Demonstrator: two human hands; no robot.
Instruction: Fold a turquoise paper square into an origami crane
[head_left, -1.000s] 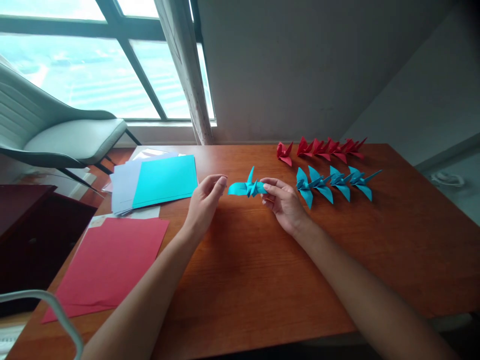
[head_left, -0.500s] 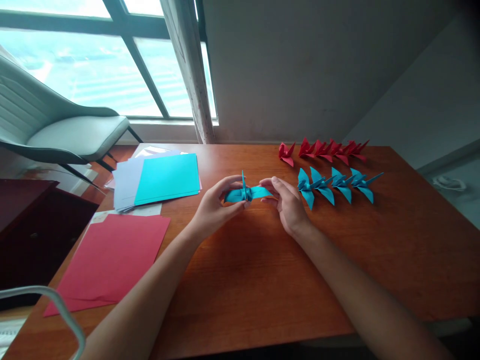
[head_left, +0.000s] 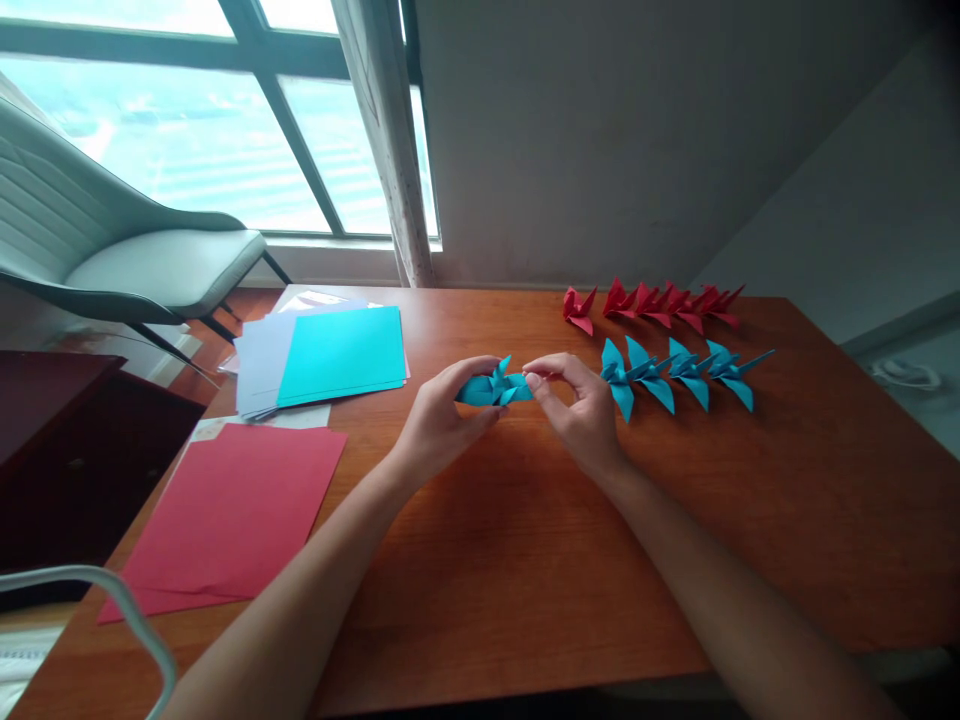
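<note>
A blue paper crane (head_left: pixel 491 388) is held just above the wooden table (head_left: pixel 525 560) between both hands. My left hand (head_left: pixel 442 420) is closed around its left wing and body. My right hand (head_left: pixel 581 410) pinches its right end with thumb and forefinger. To the right lies a row of finished blue cranes (head_left: pixel 679 372), and behind that a row of red cranes (head_left: pixel 660 302).
A stack of paper topped by a cyan sheet (head_left: pixel 341 352) lies at the table's left, with red sheets (head_left: pixel 232 515) nearer me. A grey chair (head_left: pixel 127 265) stands by the window at the left. A white rail (head_left: pixel 112 610) crosses the lower left corner.
My left hand has come in from the side and closed on the crane. The crane has been turned and its wings now look folded closer together.
</note>
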